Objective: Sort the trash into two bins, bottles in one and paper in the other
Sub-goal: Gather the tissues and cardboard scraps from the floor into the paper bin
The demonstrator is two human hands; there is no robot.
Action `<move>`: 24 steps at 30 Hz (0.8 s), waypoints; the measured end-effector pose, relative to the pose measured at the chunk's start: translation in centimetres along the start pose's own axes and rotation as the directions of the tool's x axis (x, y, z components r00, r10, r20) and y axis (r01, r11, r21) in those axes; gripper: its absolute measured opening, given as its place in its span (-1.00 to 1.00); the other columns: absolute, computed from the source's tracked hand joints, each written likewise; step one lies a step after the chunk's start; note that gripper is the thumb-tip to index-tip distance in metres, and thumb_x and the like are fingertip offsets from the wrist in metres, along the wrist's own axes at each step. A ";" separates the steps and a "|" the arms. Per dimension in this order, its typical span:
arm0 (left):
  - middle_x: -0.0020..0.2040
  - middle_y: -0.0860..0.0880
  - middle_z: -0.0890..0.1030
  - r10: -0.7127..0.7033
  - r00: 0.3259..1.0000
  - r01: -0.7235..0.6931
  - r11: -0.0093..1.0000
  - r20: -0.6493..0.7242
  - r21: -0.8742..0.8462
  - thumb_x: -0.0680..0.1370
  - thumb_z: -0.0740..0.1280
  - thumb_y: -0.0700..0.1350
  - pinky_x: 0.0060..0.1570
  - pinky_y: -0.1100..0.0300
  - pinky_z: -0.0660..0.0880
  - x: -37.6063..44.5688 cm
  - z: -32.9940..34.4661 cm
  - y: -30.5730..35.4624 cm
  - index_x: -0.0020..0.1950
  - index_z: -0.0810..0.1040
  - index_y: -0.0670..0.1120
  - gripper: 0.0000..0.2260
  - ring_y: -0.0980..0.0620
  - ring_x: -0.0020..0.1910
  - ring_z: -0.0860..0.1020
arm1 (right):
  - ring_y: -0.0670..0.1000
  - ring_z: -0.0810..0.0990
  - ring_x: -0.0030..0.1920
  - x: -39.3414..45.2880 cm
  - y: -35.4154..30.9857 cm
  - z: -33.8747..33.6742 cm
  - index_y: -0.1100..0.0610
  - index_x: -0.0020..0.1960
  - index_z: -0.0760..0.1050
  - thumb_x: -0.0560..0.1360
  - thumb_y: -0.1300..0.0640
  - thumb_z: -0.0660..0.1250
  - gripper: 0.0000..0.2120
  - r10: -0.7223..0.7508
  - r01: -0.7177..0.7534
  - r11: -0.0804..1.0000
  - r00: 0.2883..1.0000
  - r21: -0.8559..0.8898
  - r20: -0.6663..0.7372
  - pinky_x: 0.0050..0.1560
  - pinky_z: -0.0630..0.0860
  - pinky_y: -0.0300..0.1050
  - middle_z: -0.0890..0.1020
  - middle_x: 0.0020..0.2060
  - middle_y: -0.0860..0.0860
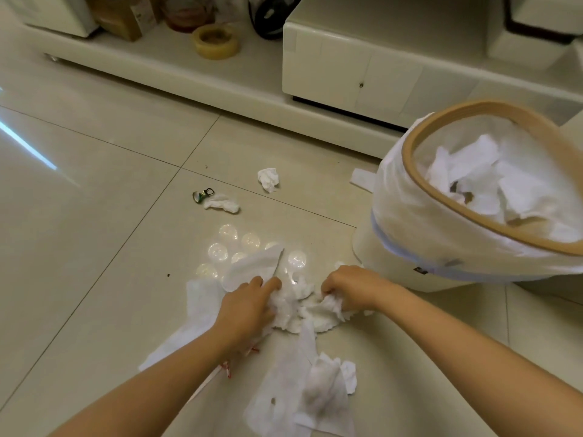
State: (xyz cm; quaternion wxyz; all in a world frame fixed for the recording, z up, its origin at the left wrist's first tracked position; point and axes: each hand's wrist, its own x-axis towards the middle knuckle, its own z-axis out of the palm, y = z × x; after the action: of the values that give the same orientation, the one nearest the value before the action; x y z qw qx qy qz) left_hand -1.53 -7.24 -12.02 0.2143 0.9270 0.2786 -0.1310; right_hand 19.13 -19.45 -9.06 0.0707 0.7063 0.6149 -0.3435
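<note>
flat paper sheets point(285, 395) lie nearest you; your left hand point(249, 305) and right hand point(348, 287) seemingly grip the crumpled paper point(303, 313), bin point(441, 241) just right.

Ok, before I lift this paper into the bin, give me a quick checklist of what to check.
1. Left hand has a grip on the paper pile: ok.
2. Right hand grips it too: ok.
3. Bin within reach on the right: ok.
4. Bin already holds paper only: ok as far as visible.
5. Room left in the bin: cannot tell.
6. All paper gathered: not ok, crumpled tissue and twisted tissue lie apart.
</note>
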 end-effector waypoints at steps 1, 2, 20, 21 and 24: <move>-0.02 0.04 0.44 -0.001 1.000 0.001 1.000 -0.005 -0.004 0.50 0.23 0.00 -0.41 0.21 0.25 0.0 -0.1 0.0 0.28 0.33 0.13 -0.65 0.02 -0.15 0.47 | 0.06 0.47 -0.26 -0.2 -0.1 0.1 0.13 -0.20 0.50 0.26 0.34 0.27 -0.82 -0.012 0.015 0.998 0.999 0.061 -0.050 -0.32 0.37 -0.10 0.56 -0.29 0.03; -0.03 0.03 0.45 -0.005 1.000 0.005 1.000 -0.010 -0.012 0.50 0.23 0.00 -0.42 0.22 0.24 0.0 -0.2 0.0 0.27 0.34 0.13 -0.66 0.02 -0.17 0.47 | 0.06 0.50 -0.25 -0.4 -0.2 0.1 0.14 -0.18 0.52 0.25 0.32 0.27 -0.82 -0.016 0.029 0.992 0.995 0.123 -0.099 -0.29 0.41 -0.07 0.59 -0.28 0.04; -0.04 0.06 0.53 -0.060 0.990 0.047 0.993 -0.126 -0.104 0.51 0.28 0.02 -0.21 0.18 0.47 -0.1 -2.5 0.4 0.15 0.39 0.15 -0.78 0.04 -0.18 0.51 | -0.09 0.60 -0.18 -2.3 -1.5 -5.9 0.05 -0.11 0.62 0.32 0.21 0.53 -0.80 0.081 0.202 0.595 0.948 0.778 -0.308 -0.10 0.53 -0.20 0.66 -0.20 -0.02; -0.06 0.06 0.53 -0.068 0.988 0.052 0.991 -0.138 -0.122 0.50 0.28 0.01 -0.21 0.18 0.48 -0.1 -2.7 0.4 0.13 0.40 0.15 -0.78 0.04 -0.20 0.51 | -0.10 0.58 -0.18 -2.4 -1.8 -6.1 0.06 -0.10 0.61 0.32 0.22 0.53 -0.80 0.090 0.213 0.603 0.940 0.769 -0.330 -0.10 0.52 -0.19 0.65 -0.21 -0.02; -0.13 0.08 0.50 -0.082 0.981 0.054 0.986 -0.178 -0.160 0.49 0.29 -0.03 -0.30 0.20 0.43 -0.2 -3.6 0.5 0.08 0.41 0.17 -0.80 0.06 -0.26 0.49 | -0.11 0.51 -0.23 -2.9 -3.2 -6.6 0.15 -0.10 0.61 0.31 0.22 0.54 -0.81 0.138 0.244 0.665 0.888 0.705 -0.438 -0.16 0.48 -0.19 0.62 -0.23 0.00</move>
State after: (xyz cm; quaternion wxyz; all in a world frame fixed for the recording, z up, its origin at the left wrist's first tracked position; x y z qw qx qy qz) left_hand -0.97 -6.08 -8.64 0.2541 0.9056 0.3381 -0.0300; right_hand 18.84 -17.61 -1.43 -0.3802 0.7137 0.4401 -0.3903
